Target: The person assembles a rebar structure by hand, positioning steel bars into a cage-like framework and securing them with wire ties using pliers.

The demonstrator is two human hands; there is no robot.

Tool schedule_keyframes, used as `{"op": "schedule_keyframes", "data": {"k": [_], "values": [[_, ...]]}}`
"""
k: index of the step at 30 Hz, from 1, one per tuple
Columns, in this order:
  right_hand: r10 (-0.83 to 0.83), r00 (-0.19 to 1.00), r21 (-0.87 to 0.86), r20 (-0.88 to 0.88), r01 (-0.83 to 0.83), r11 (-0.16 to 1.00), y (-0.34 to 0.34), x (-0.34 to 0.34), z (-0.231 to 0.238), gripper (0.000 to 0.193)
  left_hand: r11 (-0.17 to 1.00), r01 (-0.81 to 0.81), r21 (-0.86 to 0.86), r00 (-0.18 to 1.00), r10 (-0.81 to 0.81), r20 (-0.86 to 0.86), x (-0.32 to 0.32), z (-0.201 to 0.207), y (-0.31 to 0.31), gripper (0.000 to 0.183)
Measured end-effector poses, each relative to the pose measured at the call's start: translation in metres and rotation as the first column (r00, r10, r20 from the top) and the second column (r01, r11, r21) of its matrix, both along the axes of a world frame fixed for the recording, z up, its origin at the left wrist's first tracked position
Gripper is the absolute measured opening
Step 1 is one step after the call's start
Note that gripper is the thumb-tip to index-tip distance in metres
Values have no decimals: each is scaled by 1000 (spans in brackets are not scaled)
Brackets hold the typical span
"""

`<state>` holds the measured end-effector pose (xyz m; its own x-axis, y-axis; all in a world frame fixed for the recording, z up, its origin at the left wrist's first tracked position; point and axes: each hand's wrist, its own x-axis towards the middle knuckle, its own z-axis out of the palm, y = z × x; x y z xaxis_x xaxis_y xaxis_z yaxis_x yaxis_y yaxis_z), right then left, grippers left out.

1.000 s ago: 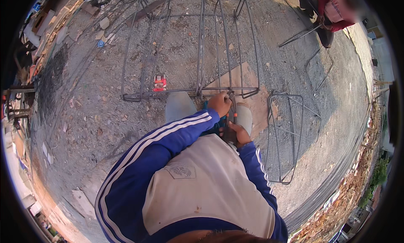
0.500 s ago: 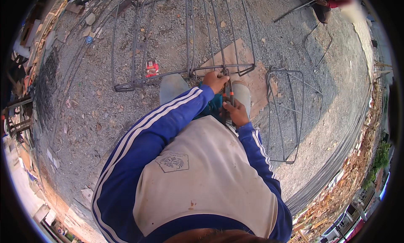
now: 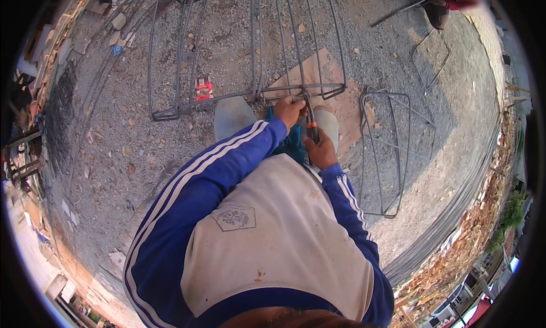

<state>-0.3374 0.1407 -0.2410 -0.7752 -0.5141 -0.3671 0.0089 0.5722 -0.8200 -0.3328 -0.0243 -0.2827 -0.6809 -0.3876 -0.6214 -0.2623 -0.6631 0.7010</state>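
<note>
The right hand (image 3: 321,150) grips orange-banded pincers (image 3: 311,123), their head at the near bar of a rebar cage (image 3: 253,44). The left hand (image 3: 289,111) is curled beside that head; its contents are unclear. A brown board (image 3: 318,68) and red-and-white packet (image 3: 203,88) lie on gravel (image 3: 227,49).

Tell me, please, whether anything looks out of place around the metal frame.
Possibly a red-and-white packet: it lies on the gravel, seen between bars of the metal frame, and looks like stray litter among bare rods.

Bright daylt, gravel (image 3: 165,157) part-shaded, sunlit pic R, fisheye-warped edges
</note>
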Motion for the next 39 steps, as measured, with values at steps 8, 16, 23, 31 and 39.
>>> {"op": "schedule_keyframes", "data": {"k": [8, 16, 23, 31, 39], "values": [[-181, 783, 55, 595, 185, 981, -8, 4, -31, 29, 996, 81, 44, 997, -82, 3, 1, 10, -10, 16], [-13, 599, -32, 801, 64, 997, 2, -7, -29, 30, 962, 269, -52, 962, -266, 64, 16, 15, -22, 15], [23, 493, -309, 870, 508, 804, 1, 6, 14, 43, 853, 467, -233, 724, -521, -452, 27, 91, -23, 16], [-101, 986, -57, 133, 109, 992, -8, -41, 18, 47, 979, 180, -97, 872, -205, -445, 58, 100, -42, 15], [563, 563, 494, -605, -289, 820, -70, -173, 46, 41, 979, -68, 191, 944, 125, -306, 92, 66, -72, 10]]}}
